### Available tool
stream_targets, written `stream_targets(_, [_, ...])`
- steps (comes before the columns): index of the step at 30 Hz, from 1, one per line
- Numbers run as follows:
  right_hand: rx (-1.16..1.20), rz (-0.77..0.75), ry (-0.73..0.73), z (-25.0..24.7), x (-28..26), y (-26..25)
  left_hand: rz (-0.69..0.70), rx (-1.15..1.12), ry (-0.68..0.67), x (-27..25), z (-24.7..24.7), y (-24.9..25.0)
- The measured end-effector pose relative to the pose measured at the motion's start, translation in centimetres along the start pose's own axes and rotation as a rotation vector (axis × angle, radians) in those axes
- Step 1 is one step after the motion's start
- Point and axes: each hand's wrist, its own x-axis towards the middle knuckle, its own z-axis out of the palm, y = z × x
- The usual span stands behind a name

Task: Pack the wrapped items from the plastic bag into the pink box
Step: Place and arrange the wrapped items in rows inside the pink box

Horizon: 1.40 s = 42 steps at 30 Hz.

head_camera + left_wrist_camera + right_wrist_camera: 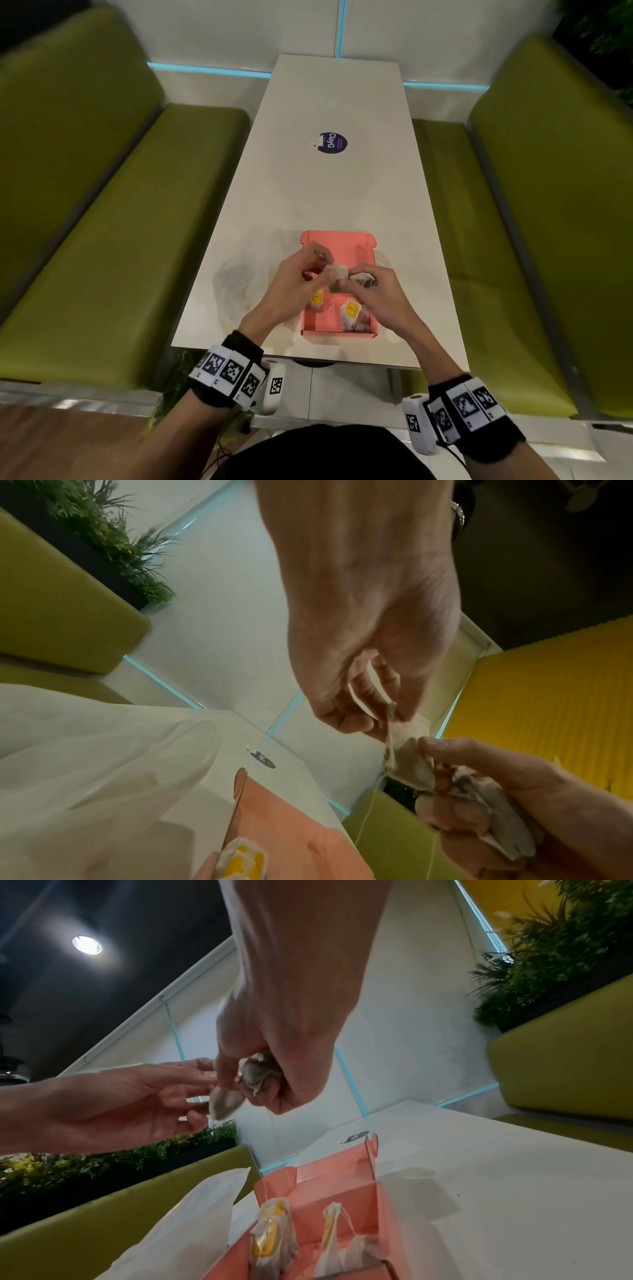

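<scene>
The open pink box (337,235) lies on the white table, and both hands hover over it. My left hand (323,265) pinches the corner of a greyish wrapped tea bag (337,272); the left wrist view shows the pinch on this tea bag (407,756). My right hand (354,283) holds the bag's other end and grips a crumpled bunch of bags (364,278) in its palm, and the bunch (257,1074) is plain in the right wrist view. Two bags with yellow tags (317,298) (352,313) stand in the box. The clear plastic bag (239,284) lies flat, left of the box.
A round purple sticker (333,143) is stuck to the table's far half. Green bench seats (120,240) run along both long sides. The table's near edge (308,358) is just behind the box. Plants (548,947) stand behind the benches.
</scene>
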Motion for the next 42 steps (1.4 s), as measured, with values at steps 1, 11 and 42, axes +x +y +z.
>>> stream_targets(1, [0.001,0.010,-0.012,0.1,-0.2,0.0,0.010,-0.008,0.019,0.1,0.0,0.0])
stream_targets(11, [-0.021,-0.045,-0.028,2.4,0.4,0.0,0.081,0.087,0.061,0.5,-1.0,0.4])
stream_targets(42, [-0.315,-0.160,-0.213,-1.9,2.5,-7.0,0.056,-0.081,0.052,-3.9,-0.1,0.4])
